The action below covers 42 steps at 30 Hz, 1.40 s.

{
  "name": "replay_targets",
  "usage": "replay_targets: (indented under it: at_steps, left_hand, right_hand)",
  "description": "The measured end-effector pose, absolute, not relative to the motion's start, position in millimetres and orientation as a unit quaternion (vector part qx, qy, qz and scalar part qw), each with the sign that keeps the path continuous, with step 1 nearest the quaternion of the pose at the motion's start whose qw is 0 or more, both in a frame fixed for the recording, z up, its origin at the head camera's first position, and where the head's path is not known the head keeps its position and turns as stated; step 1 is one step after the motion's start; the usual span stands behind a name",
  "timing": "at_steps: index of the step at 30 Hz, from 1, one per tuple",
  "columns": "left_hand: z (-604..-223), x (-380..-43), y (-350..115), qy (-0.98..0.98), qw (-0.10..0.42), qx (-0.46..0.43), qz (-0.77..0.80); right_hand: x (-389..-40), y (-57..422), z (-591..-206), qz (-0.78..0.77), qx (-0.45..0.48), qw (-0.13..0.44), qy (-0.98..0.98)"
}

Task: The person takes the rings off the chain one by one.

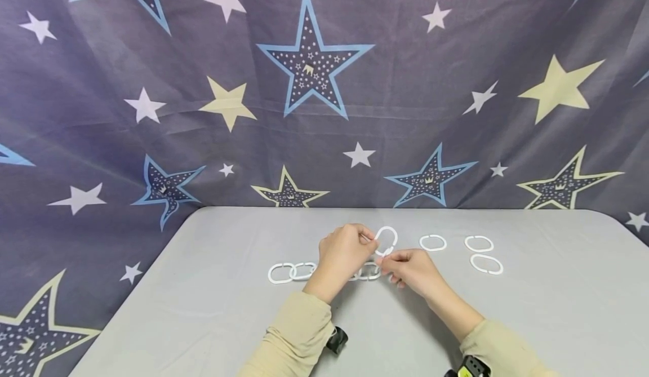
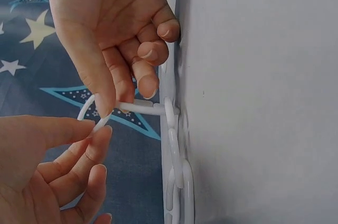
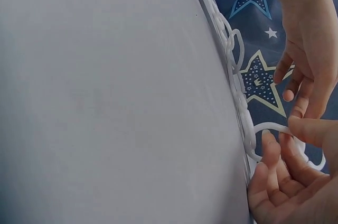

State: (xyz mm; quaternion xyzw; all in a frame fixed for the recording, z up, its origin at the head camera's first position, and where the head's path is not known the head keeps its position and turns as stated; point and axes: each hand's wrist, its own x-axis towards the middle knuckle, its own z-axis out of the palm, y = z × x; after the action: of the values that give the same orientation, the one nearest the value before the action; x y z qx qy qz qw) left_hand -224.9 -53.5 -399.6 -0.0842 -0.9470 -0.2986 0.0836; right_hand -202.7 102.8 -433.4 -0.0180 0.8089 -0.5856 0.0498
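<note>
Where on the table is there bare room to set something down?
Bare table lies left of the chain, up to the table's left edge, and right of the three loose links. The middle is crowded: left hand, right hand, chain and raised link.

A dark purple-grey cloth [image 1: 390, 123] hangs behind a pale grey counter [image 1: 167, 320] with rounded far corners. Blue-edged stars [image 1: 311, 58] with tiny crowns inside dot the cloth, among plain white stars [image 1: 359, 155], solid pale-yellow stars [image 1: 560, 88] and yellow-edged stars [image 1: 563, 186]. Soft creases run across the fabric.
</note>
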Motion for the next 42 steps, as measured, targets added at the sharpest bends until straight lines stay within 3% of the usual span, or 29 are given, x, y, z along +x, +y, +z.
replay_targets:
  at_steps: [19, 42]
  left_hand:
    - [-400, -226, -56, -0.946, 0.084, -0.082, -0.303]
    - [-403, -230, -64, -0.945, 0.079, -0.068, -0.309]
  right_hand:
    - [-200, 108, -428, -0.559, -0.015, 0.016, 0.829]
    - [-202, 113, -430, -0.542, -0.022, 0.022, 0.84]
